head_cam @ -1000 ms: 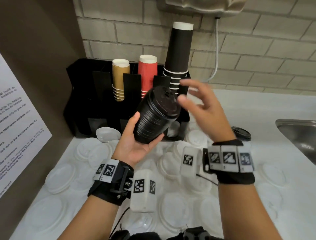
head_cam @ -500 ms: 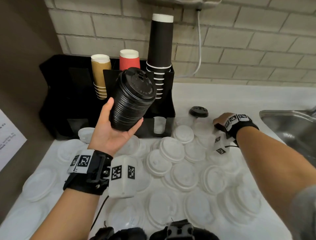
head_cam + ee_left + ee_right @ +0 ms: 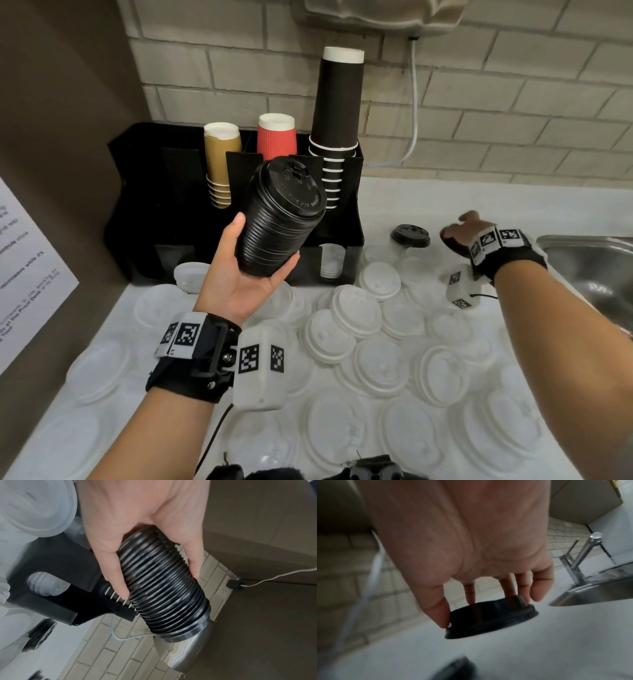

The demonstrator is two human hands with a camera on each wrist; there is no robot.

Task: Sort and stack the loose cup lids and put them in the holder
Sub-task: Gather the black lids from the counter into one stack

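Note:
My left hand (image 3: 263, 246) holds a tall stack of black lids (image 3: 281, 219) tilted in the air in front of the black holder (image 3: 144, 205). In the left wrist view the thumb and fingers of my left hand (image 3: 157, 580) wrap the ribbed stack of black lids (image 3: 163, 588). My right hand (image 3: 462, 229) is down on the counter near the sink, its thumb and fingers pinching the rim of a single black lid (image 3: 491, 619). A second black lid (image 3: 410, 235) lies just left of it. Many white lids (image 3: 359, 315) cover the counter.
The holder carries gold cups (image 3: 222, 164), red cups (image 3: 276, 140) and a tall black cup stack (image 3: 337, 113). A steel sink (image 3: 599, 267) with a faucet (image 3: 583, 555) lies at the right. A brown wall with a paper notice (image 3: 27, 274) bounds the left.
My right hand left the top of the black stack, swung right and came down onto the single black lid by the sink. The left hand kept the stack raised.

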